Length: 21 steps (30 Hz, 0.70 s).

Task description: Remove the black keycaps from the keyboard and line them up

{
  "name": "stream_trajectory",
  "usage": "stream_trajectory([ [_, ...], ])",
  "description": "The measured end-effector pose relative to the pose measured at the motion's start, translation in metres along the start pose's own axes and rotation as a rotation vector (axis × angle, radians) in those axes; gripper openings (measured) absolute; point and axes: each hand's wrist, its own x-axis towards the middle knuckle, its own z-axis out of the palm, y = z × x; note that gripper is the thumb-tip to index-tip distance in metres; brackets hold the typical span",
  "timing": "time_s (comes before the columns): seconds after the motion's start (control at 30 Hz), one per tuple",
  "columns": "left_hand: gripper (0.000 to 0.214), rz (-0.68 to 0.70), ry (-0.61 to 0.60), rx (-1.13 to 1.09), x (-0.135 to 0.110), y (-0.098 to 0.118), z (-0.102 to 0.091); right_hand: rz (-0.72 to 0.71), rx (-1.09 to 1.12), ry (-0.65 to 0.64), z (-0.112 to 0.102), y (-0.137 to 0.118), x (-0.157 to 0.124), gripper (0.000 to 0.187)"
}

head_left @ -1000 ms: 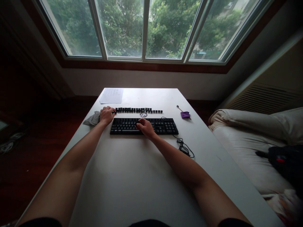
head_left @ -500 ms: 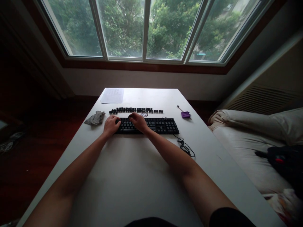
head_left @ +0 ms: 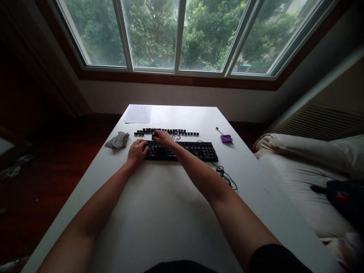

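A black full-size keyboard (head_left: 196, 149) lies across the white table. My left hand (head_left: 137, 151) is closed round its left end, with the thumb at the near left corner. Above the keyboard's back edge, left of its middle, my right hand (head_left: 163, 138) pinches a small dark piece that looks like a keycap (head_left: 154, 137). Behind the keyboard runs an uneven row of loose black keycaps (head_left: 187, 133). Part of this row is hidden by my right hand. A thin wire-like loop (head_left: 176, 137) lies between the row and the keyboard.
A grey cloth (head_left: 118, 140) lies left of my left hand. Papers (head_left: 138, 114) rest at the far left corner. On the right are a small brush (head_left: 218, 130), a purple cloth (head_left: 226, 138) and the coiled keyboard cable (head_left: 225, 176). A sofa (head_left: 295, 182) stands right of the table.
My right hand has moved from above the keys away from me, to the keyboard's back edge near the keycap row. My left hand stays on the keyboard. The view has shifted slightly.
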Motion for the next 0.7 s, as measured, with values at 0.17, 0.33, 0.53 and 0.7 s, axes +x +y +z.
stream_trajectory([
  [0.17,0.025,0.01,-0.003,0.013,-0.001,0.001,-0.003,-0.104,-0.037,-0.071,0.002,-0.007,-0.006,0.015],
  [0.33,0.025,0.025,0.002,0.003,-0.002,0.004,-0.006,-0.103,-0.074,-0.001,0.004,-0.01,-0.025,0.016],
  [0.53,0.024,0.061,-0.016,-0.002,-0.003,0.014,-0.011,-0.018,0.117,0.152,0.013,0.004,-0.042,0.014],
  [0.7,0.026,0.066,-0.047,-0.024,-0.002,0.019,-0.013,0.001,0.203,0.203,0.022,0.007,-0.046,0.012],
])
